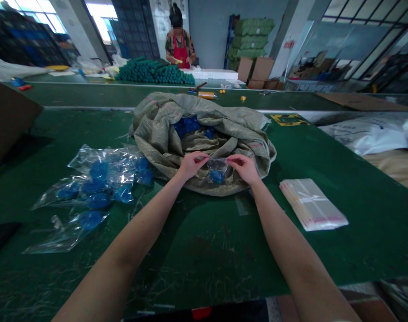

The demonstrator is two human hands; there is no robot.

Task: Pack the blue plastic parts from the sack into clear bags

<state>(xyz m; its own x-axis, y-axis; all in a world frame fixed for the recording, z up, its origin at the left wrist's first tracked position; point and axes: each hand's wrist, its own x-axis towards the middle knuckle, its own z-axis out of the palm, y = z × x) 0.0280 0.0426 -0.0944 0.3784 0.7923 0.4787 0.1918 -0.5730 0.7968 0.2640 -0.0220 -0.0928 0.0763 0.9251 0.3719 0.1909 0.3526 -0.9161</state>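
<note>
Between my two hands hangs a clear plastic bag [217, 166] with a round blue item in its lower part. My left hand [193, 164] pinches the bag's left upper corner, and my right hand [244, 167] pinches the right one. Just behind them a large grey-green woven sack [157, 129] lies with its mouth rolled open. Blue round items [187, 126] show inside it. To the left, several clear bags, each with a blue item [99, 171], lie in a loose pile. At the right rests a bundle of flat clear bags [313, 203] tied with a white strip.
The green table [204, 259] spreads under everything. A brown cardboard sheet [9, 116] stands at the left edge. Across the far bench, a person in a red apron [180, 49] works behind stacked green rolls [153, 71]. White sacks [371, 132] lie at the right.
</note>
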